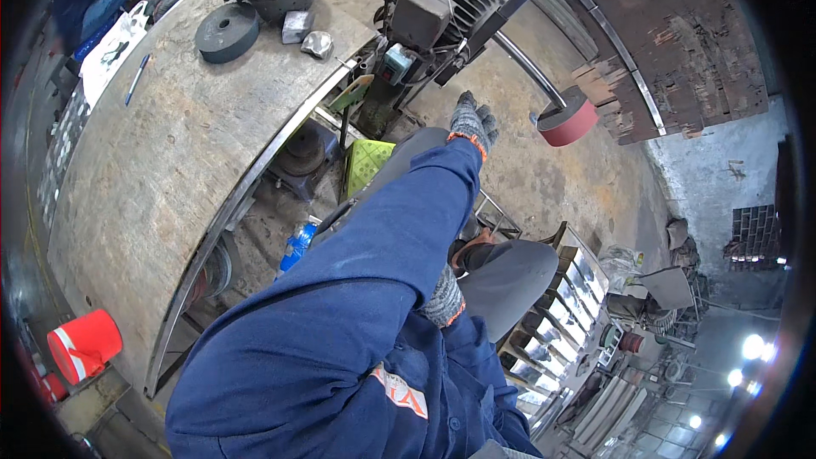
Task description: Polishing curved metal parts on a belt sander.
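Head view: gloved left hand point(473, 121) open near red-banded wheel point(568, 118)

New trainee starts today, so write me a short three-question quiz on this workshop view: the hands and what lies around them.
1. True or false: the left hand, in a knit glove, is stretched out empty toward the motor unit.
2. Where does the right hand rest? A) on the workbench B) tucked against the person's own body near the knee C) on the red belt wheel
3. Fill in: at the far end of the bench, beside the bowl, lies a dark round ____.

Key: 1 true. 2 B. 3 disc.
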Demonstrator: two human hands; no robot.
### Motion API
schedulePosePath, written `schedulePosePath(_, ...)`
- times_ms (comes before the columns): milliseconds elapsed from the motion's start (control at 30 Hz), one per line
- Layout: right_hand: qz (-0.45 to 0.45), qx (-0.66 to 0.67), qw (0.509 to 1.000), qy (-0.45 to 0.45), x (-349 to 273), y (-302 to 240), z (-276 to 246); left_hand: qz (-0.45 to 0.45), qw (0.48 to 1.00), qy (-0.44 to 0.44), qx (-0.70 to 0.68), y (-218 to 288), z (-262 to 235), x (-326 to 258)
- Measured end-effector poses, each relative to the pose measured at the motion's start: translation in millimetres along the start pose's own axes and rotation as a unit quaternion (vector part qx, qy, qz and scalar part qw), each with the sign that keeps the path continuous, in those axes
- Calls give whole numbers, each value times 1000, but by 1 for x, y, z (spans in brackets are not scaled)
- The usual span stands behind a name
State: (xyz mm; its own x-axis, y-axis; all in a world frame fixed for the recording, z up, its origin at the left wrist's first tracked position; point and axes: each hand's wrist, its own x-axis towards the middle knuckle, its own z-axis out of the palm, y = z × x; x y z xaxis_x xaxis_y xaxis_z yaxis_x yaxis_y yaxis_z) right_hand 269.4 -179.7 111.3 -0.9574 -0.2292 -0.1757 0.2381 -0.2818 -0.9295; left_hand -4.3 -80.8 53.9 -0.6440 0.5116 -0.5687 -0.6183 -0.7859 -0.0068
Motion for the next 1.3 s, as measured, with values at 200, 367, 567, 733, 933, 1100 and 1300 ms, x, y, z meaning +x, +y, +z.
schedulePosePath(200,0,-11,1000,5,2,-6,-2,-1,1000,3,1,0,0,-1)
schedulePosePath(367,-1,-17,1000,2,2,-7,-3,-1,1000,3,5,5,1,-2)
schedulePosePath(567,-4,-25,1000,-1,4,-9,-5,7,1000,-1,-6,5,3,-4)
schedulePosePath(733,-7,-24,1000,-11,7,-7,-1,6,1000,-5,-26,5,2,1)
schedulePosePath(933,-6,-20,999,-26,13,-4,5,3,1000,-4,-21,4,5,-1)
schedulePosePath(1100,-2,-19,999,-35,15,-1,7,-20,999,0,-38,4,3,-1)
schedulePosePath(1300,6,-22,999,-44,16,-2,0,-28,999,10,-42,5,4,-5)
